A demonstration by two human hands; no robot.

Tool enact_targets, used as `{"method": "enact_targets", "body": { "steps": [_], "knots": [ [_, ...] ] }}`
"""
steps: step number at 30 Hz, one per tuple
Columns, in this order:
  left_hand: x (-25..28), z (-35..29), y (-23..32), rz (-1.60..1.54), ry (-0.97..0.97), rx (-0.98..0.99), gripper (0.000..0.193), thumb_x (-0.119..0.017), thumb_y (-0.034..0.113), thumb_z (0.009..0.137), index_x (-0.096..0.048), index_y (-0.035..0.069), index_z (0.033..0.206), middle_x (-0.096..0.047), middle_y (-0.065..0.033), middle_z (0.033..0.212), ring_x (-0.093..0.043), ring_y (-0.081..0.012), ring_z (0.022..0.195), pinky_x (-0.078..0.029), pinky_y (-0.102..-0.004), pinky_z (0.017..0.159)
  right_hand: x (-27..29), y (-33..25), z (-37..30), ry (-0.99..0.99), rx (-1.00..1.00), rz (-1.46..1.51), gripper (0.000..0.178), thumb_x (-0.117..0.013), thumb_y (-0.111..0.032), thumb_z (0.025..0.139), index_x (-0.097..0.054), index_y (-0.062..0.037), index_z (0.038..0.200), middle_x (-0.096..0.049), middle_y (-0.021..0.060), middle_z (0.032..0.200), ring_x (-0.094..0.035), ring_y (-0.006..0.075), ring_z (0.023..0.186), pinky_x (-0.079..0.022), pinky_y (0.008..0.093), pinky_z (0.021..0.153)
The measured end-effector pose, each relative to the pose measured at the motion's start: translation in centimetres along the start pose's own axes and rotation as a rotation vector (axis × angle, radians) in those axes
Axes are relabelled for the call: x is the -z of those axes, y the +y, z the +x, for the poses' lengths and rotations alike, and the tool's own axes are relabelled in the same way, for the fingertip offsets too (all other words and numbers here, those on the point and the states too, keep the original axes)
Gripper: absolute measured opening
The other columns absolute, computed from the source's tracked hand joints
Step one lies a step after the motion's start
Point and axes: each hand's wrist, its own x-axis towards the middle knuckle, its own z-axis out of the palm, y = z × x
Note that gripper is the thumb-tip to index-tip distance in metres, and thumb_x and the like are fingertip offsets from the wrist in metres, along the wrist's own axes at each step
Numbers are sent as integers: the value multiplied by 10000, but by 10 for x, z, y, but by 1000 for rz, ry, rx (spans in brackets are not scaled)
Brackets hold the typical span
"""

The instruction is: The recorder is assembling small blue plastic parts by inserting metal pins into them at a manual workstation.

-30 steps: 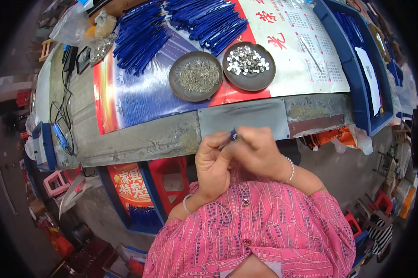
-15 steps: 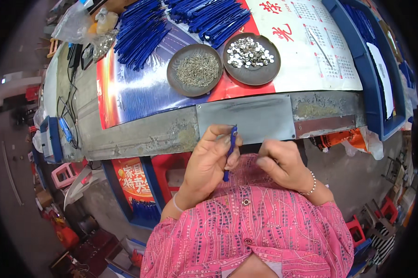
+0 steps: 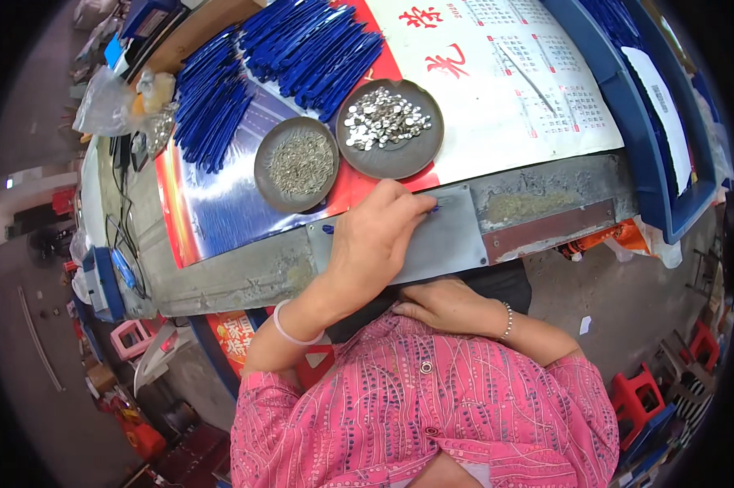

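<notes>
My left hand (image 3: 373, 236) is closed over a slim dark-blue piece (image 3: 328, 229), which lies across the grey metal plate (image 3: 456, 232) at the table's near edge. Both ends of the piece show past the fingers; its middle is hidden. Close to my body, my right hand (image 3: 452, 305) is low in front of the edge with its fingers curled, and what they hold, if anything, cannot be made out. Just beyond the left hand stand a dark round dish (image 3: 263, 175) of small metal pins and another dish (image 3: 387, 167) of shiny silver discs.
Piles of slim blue pieces (image 3: 318, 61) lie at the back of the table on a printed sheet. A thin metal rod (image 3: 529, 79) rests on the calendar sheet (image 3: 497, 122). A blue crate (image 3: 655, 179) stands at right, plastic bags (image 3: 106, 102) at far left.
My left hand has carried the blue piece forward and down onto the metal plate and turned it crosswise. My right hand has dropped back toward my lap. The view has shifted.
</notes>
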Motion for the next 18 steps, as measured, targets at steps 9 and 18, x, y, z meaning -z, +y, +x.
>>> {"method": "enact_targets", "body": {
  "steps": [9,18],
  "knots": [
    [3,11,-7,321,-113,-194,206,-580,-7,761,-633,53,951,-541,-92,811,-581,-259,662,-463,-342,555,-3,4,6,-17,-28,69,308,-552,-269,865,-565,7,1002,-571,233,984,-558,394,926,-435,455,817],
    [35,-24,-17,369,-144,-63,197,-566,-26,771,-614,48,947,-524,-104,818,-574,-281,635,-455,-357,536,18,1,-2,56,36,-79,332,-538,-203,851,-510,12,1104,-554,251,1022,-542,418,947,-431,456,830]
  ]
}}
